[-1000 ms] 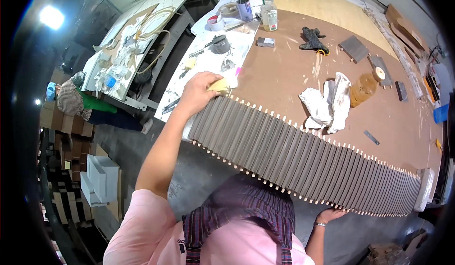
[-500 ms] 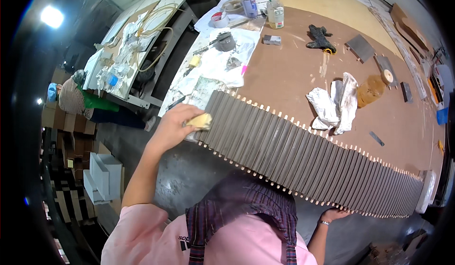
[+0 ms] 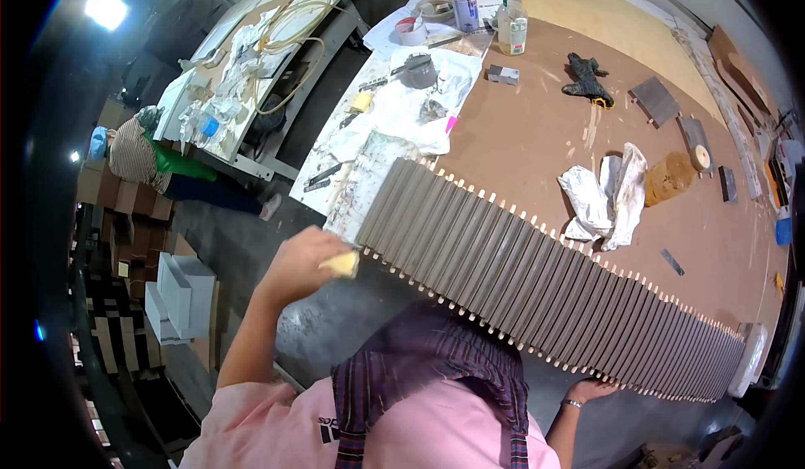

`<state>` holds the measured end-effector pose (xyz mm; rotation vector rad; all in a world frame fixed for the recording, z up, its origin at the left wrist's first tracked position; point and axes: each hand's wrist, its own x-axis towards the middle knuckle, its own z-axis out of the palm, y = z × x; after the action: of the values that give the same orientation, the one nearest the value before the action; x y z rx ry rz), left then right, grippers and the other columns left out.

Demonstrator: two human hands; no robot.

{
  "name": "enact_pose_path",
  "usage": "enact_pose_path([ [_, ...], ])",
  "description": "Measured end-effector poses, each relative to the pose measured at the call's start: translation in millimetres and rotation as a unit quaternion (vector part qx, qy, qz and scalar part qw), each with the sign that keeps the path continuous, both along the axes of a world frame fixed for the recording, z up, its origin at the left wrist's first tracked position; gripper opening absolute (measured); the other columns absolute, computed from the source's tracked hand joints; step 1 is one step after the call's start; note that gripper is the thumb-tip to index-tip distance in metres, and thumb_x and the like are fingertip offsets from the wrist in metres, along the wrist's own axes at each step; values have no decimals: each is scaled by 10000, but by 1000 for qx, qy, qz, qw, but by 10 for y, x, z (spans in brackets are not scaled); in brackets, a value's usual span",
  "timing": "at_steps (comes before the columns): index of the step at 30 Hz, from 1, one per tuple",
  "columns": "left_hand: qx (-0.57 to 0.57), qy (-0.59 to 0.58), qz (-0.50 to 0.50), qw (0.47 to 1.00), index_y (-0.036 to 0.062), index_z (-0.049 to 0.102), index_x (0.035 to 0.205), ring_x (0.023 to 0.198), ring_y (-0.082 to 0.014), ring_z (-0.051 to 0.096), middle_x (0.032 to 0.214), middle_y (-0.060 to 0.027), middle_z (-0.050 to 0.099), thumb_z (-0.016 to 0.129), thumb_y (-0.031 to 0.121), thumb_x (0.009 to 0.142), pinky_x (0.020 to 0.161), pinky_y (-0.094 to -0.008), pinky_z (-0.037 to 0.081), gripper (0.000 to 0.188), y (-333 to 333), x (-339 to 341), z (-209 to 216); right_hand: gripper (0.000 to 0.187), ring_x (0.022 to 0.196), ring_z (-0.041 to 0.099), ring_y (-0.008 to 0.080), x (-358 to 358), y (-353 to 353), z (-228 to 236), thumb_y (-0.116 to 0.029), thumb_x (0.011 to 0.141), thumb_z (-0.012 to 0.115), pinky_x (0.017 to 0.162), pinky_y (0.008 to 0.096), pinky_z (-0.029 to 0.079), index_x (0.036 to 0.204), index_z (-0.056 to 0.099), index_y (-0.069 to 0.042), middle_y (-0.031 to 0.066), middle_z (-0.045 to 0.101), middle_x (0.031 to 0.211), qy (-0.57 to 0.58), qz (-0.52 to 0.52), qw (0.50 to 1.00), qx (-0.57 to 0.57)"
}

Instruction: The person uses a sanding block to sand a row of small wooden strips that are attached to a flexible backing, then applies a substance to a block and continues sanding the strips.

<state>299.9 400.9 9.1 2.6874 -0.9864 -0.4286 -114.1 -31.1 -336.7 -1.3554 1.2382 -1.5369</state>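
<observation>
A long row of dark grey-brown wooden strips lies side by side along the table's near edge, with pale peg-like ends sticking out on both long sides. My left hand is closed around a pale yellow sponge, just off the near left corner of the row, apart from the strips. My right hand touches the near edge of the row toward its right part; its fingers are partly hidden at the strips, so their grip does not show.
On the brown tabletop are white cloths, a dark glove, an amber bottle and flat grey blocks. A dark bowl, a paint can and a glass jar stand farther back. Another person is at the far left.
My left hand with the sponge has moved from the left end of the strips toward me, off their near edge. My right hand stays at the row's near side.
</observation>
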Motion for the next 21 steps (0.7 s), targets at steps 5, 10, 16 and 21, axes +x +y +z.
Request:
enact_pose_path([
  [5, -72, -53, 9, 996, 84, 747, 1129, 1042, -312, 668, 1094, -131, 713, 786, 84, 706, 920, -389, 527, 426, -25, 142, 116, 333, 782, 441, 33, 104, 77, 180, -350, 1102, 397, 693, 188, 395, 1204, 517, -57, -67, 499, 946, -45, 24, 998, 46],
  [10, -115, -90, -29, 989, 59, 735, 1124, 1056, -316, 645, 1108, -115, 695, 781, 67, 753, 924, -390, 513, 373, -679, 779, -115, 246, 740, 420, 15, 74, 14, 174, -264, 1084, 407, 630, 163, 358, 1163, 520, -60, -85, 485, 910, -117, 54, 991, 48],
  [16, -108, -102, 5, 989, 107, 736, 1180, 1106, -284, 623, 1116, -79, 689, 775, 127, 784, 958, -393, 504, 398, -986, 1418, -336, 259, 806, 454, 50, 283, 112, 414, -191, 1080, 371, 708, 200, 391, 1235, 500, -28, -27, 520, 986, -75, 16, 994, 72],
  [21, -80, -51, -19, 995, 111, 745, 1165, 1085, -278, 626, 1093, -61, 689, 785, 134, 778, 955, -400, 507, 389, -1018, 1154, -173, 253, 722, 409, 26, 299, 134, 431, -222, 1077, 394, 612, 182, 332, 1226, 522, -62, -61, 526, 959, -23, -25, 997, 67],
])
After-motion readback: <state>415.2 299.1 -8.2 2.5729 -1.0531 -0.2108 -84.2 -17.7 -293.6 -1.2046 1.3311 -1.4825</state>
